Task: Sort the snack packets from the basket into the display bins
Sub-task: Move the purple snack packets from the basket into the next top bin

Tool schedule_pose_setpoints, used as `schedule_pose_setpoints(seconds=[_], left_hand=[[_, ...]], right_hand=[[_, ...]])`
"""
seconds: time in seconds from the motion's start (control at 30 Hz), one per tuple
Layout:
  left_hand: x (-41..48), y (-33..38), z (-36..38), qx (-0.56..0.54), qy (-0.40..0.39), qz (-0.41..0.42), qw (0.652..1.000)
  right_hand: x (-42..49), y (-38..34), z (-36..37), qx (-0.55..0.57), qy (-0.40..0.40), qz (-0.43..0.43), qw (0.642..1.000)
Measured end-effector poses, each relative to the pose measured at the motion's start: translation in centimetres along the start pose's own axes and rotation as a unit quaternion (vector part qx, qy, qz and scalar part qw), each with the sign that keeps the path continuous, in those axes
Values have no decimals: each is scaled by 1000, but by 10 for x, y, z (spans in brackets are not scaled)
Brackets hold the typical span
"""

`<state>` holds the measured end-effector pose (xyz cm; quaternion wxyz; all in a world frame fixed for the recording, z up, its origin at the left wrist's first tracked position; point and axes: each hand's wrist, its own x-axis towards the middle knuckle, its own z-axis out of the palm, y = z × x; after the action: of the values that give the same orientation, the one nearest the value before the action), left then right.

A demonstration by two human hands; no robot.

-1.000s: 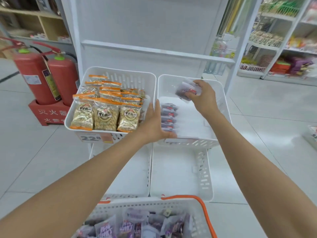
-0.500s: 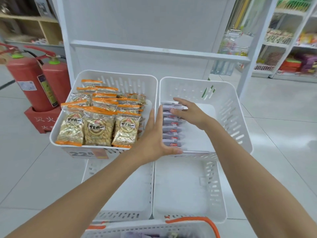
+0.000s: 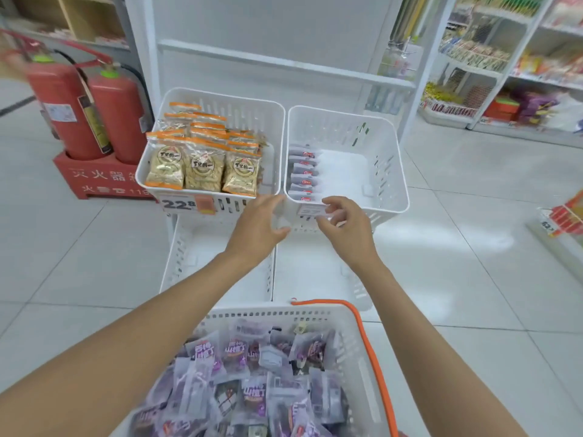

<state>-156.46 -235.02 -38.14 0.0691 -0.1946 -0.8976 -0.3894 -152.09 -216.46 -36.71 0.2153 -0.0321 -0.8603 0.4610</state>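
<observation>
The left forearm (image 3: 142,329) and right forearm (image 3: 422,323) stretch forward, hands near each other but apart. The left hand (image 3: 258,227) is relaxed, fingers nearly straight. The right hand (image 3: 348,230) is empty, fingers loosely curled.

Single head-worn wide-angle view, aimed forward and down
The basket (image 3: 268,312) sits close under the lens at the bottom edge, the display bins (image 3: 347,127) lie a little farther on at mid-frame, and shop shelving (image 3: 492,74) bends away at the far right

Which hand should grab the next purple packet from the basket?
Probably the right hand: it looks empty, just before the bin holding the purple row. The left hand is empty too, nearer the orange-packet bin.
</observation>
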Motion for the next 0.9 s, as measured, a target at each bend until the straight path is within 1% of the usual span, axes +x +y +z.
schedule_pose_setpoints(seconds=[0.03, 0.1, 0.17, 0.2, 0.27, 0.3, 0.37, 0.4, 0.47, 0.5, 0.57, 0.63, 0.67, 0.73, 0.77, 0.9], left_hand=[[-18, -7, 3, 2, -24, -13, 1000], [-57, -20, 7, -9, -62, -46, 997], [-96, -39, 12, -10, -92, -81, 992], [-114, -51, 14, -10, -107, -102, 989], [-144, -75, 15, -11, -132, -136, 982], [-158, -85, 15, -8, -140, -145, 979], [-179, -102, 14, -5, -147, -161, 976], [-187, -108, 15, -10, -148, -171, 974], [-199, -115, 18, -23, -152, -186, 970], [-203, -116, 20, -26, -155, -188, 969], [-207, -116, 26, -27, -164, -180, 970], [-210, -114, 32, -38, -171, -176, 969], [-211, -113, 36, -48, -173, -176, 968], [-213, -110, 42, -62, -181, -177, 966], [-215, -108, 45, -62, -189, -175, 964], [-220, -99, 53, -87, -221, -172, 956]], right_hand=[[-20, 5, 4, 3, -21, 11, 1000], [-61, 19, 16, 6, -89, 59, 994], [-99, 39, 31, -12, -198, 118, 973], [-116, 49, 38, -40, -264, 137, 954], [-145, 69, 54, -110, -386, 162, 902], [-159, 79, 61, -140, -431, 171, 875], [-182, 99, 74, -187, -496, 181, 828], [-193, 106, 79, -206, -515, 187, 811], [-211, 117, 85, -235, -530, 172, 796], [-216, 121, 85, -245, -532, 162, 794], [-218, 125, 81, -277, -510, 137, 802], [-215, 124, 69, -287, -493, 140, 809], [-215, 124, 62, -281, -507, 151, 801], [-220, 125, 52, -275, -557, 161, 767], [-224, 128, 51, -274, -568, 161, 759], [-233, 129, 47, -261, -544, 159, 782]])
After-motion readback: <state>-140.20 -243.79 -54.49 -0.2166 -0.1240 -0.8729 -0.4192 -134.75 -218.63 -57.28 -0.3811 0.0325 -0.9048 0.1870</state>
